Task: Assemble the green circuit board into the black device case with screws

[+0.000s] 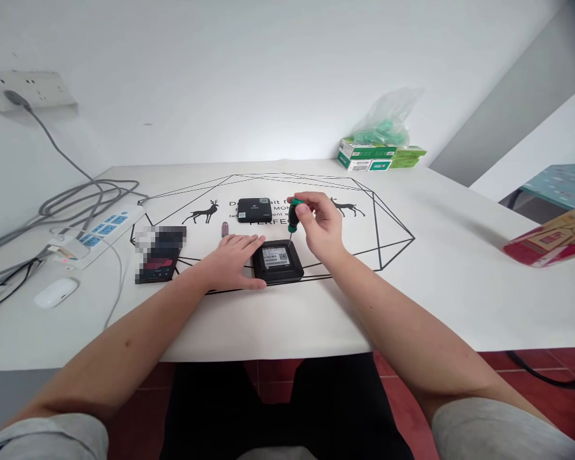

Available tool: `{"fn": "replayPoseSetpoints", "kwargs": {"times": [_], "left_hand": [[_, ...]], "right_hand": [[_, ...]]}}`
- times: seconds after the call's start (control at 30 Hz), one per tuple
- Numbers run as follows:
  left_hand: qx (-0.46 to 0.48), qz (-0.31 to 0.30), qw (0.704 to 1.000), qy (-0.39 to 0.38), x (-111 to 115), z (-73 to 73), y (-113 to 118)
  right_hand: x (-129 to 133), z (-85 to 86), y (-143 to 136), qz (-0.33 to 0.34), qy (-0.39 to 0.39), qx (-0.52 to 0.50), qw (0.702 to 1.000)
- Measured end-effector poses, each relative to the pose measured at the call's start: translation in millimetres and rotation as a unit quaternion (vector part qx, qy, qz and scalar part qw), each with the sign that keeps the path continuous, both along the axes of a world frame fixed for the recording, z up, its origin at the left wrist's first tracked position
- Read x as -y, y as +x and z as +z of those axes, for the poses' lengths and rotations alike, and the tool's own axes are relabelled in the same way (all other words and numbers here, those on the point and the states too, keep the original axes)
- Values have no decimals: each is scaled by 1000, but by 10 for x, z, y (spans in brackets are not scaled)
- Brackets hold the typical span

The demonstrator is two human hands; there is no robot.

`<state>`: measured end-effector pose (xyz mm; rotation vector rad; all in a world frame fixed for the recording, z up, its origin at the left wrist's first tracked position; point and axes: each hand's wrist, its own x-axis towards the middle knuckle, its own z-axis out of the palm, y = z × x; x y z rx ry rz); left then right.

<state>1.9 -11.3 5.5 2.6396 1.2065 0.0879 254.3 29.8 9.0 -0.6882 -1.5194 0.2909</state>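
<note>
Your right grip (319, 223) holds a green-and-black screwdriver (293, 218), its tip at the far-right corner of the black case (278, 260) on the tabletop (460, 287), while your left grip (232, 260), spread wide, rests along the case's left side.

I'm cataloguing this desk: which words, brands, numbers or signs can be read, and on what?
"PERFE": printed on the white tabletop, cut off at the screwdriver.
"ait f" and "MO": same print, incomplete.
Too small or blurred to read: the white label on the black device, the flat black case, phone, green-and-white boxes, red-and-yellow bag.
</note>
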Motion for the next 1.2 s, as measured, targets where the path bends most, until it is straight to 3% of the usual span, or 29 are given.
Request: {"fn": "replayPoseSetpoints", "kwargs": {"times": [0.5, 0.77, 0.93, 1.2], "left_hand": [[31, 14, 999, -22, -107, -86, -22], [39, 23, 998, -36, -89, -45, -1], [43, 33, 998, -45, -80, -20, 8], [41, 23, 998, -47, -76, -9, 13]], "right_hand": [[-71, 15, 35, 1, 54, 39, 998], [-86, -15, -35, 114, -61, -17, 991], [-59, -23, -60, 75, -45, -41, 995], [-5, 28, 21, 5, 16, 27, 1000]]}}
